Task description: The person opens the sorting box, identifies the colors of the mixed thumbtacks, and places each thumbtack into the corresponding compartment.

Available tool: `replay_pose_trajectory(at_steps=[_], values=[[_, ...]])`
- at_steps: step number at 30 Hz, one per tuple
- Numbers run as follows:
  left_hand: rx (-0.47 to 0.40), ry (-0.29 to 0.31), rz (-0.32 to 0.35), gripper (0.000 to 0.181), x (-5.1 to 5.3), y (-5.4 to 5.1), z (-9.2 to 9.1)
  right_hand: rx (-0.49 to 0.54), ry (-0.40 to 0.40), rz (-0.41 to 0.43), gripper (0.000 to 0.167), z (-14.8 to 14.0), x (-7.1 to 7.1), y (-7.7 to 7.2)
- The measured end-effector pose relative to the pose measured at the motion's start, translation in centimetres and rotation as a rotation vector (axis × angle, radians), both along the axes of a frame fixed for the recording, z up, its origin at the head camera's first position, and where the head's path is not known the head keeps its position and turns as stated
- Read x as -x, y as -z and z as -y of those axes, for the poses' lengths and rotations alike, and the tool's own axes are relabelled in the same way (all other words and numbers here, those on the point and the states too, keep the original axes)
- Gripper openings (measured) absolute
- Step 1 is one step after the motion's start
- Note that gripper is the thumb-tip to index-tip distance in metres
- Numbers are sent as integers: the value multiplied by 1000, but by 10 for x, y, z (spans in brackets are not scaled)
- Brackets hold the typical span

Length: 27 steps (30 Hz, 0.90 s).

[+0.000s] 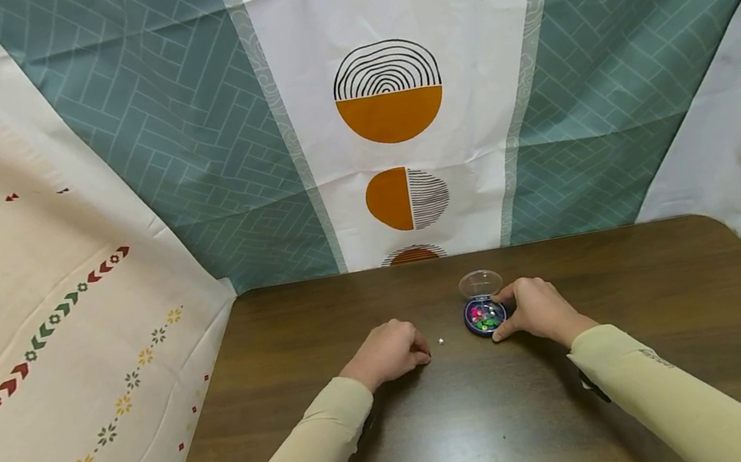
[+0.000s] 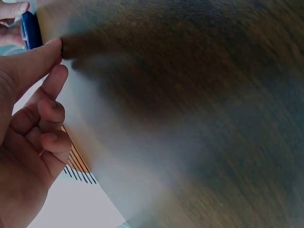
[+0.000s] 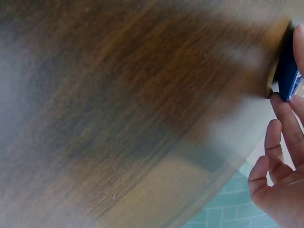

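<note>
A small round case [image 1: 485, 316] with a dark blue base stands on the table, its clear lid [image 1: 481, 284] raised at the back. Pink, green and other bright little pieces [image 1: 484, 316] lie inside. My right hand [image 1: 538, 311] grips the case's right side between thumb and fingers; its blue edge [image 3: 287, 71] shows in the right wrist view. My left hand [image 1: 390, 350] is low over the table, left of the case, fingers curled. Its thumb and index finger pinch a tiny dark piece [image 2: 62, 53], mostly hidden. A tiny white piece [image 1: 441, 341] lies between the hands.
The brown wooden table [image 1: 434, 433] bears a tiny dark speck [image 1: 504, 437] near its front. A patterned curtain [image 1: 392, 96] hangs behind the far edge, and a cream cloth [image 1: 47, 318] hangs on the left.
</note>
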<state>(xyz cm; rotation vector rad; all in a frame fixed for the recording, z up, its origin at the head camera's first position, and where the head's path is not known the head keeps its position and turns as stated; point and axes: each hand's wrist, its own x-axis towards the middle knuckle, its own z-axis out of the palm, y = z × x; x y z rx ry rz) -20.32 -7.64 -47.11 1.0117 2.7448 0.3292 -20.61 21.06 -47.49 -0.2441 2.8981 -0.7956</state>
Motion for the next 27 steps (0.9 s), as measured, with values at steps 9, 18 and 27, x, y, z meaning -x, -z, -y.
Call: replay_pose_trajectory(at_steps=[9,18,27], values=[[1,-8,-2,4,0,1,0,-3,-5,-11,72,0,0,-1],[0,-59,-73,8,4,7,1,3,-10,-8,72,1,-1,0],[-17,-153,-122,8,8,1,1,-8,-8,-15,71,0,0,-1]])
